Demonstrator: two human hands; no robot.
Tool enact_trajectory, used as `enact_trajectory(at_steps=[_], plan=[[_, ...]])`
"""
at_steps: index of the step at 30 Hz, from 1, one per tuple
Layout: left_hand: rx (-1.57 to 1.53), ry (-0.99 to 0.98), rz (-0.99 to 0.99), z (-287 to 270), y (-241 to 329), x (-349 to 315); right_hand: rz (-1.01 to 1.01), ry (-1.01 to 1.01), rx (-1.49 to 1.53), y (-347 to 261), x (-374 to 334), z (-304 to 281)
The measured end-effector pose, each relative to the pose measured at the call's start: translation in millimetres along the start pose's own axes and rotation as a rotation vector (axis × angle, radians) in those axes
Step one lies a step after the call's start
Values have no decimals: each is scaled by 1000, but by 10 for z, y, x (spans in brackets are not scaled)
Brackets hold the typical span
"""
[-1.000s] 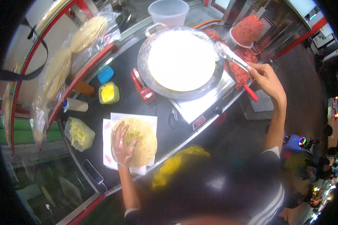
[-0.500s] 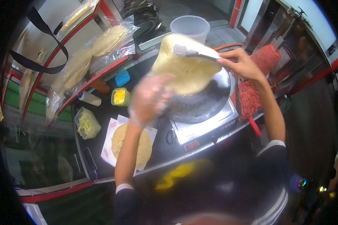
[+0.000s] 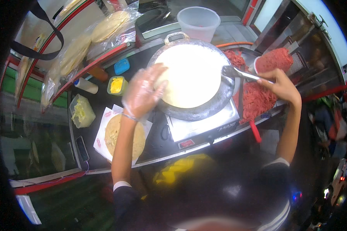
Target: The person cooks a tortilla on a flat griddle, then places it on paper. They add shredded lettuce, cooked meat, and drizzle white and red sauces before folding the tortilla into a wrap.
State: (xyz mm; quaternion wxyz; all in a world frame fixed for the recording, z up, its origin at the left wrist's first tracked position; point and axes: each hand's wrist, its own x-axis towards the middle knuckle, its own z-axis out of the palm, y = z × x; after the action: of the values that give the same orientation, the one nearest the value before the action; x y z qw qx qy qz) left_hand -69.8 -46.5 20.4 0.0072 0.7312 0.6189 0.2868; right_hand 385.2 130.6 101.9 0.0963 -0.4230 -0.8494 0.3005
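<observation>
L hand (image 3: 144, 92), in a clear glove, has fingers spread wide, thumb apart, at the L edge of the bread (image 3: 191, 75); blur, so can't tell if the tips press or just hover. Bread lies flat on the pan (image 3: 196, 114), R of those fingers, its face washed out by glare. Glove's prob. there b/c that hand works close to food. R hand (image 3: 279, 86) has fingers narrow round the tongs (image 3: 245, 74), gripped near the tail end, prob. to keep skin off the heat; tongs' tip reaches L from the fingers to the bread's R edge. Below R fingers: shredded meat (image 3: 256, 102), w/ the knife (image 3: 255, 131) btwn it & pan, red handle toward the person, prob. for a quick grab but a snag for a low R forearm. Meat cone (image 3: 274, 61) just above R fingers. Nearer the person than L fingers, 2nd bread (image 3: 112, 133) w/ pale bits sits on paper (image 3: 101, 134), partly hidden by L forearm. L of L fingers: yellow tub (image 3: 117, 85), bottle (image 3: 86, 86), cabbage tub (image 3: 82, 111), prob. kept within easy reach. Pan's loop handle (image 3: 176, 35) sticks out beyond L fingers.
</observation>
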Motion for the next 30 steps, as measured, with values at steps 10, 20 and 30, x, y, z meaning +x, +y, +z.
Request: enact_trajectory(at_steps=[10,20,30], plan=[[147,-52,-27,218,1,-11,-96,-180,227,40,1791,806],[-88,613,-241,-709,-171,-77,-541,-191,246,-531,1088,-435],[0,-184,44,202,112,100,-322,145,-47,-104,67,768]])
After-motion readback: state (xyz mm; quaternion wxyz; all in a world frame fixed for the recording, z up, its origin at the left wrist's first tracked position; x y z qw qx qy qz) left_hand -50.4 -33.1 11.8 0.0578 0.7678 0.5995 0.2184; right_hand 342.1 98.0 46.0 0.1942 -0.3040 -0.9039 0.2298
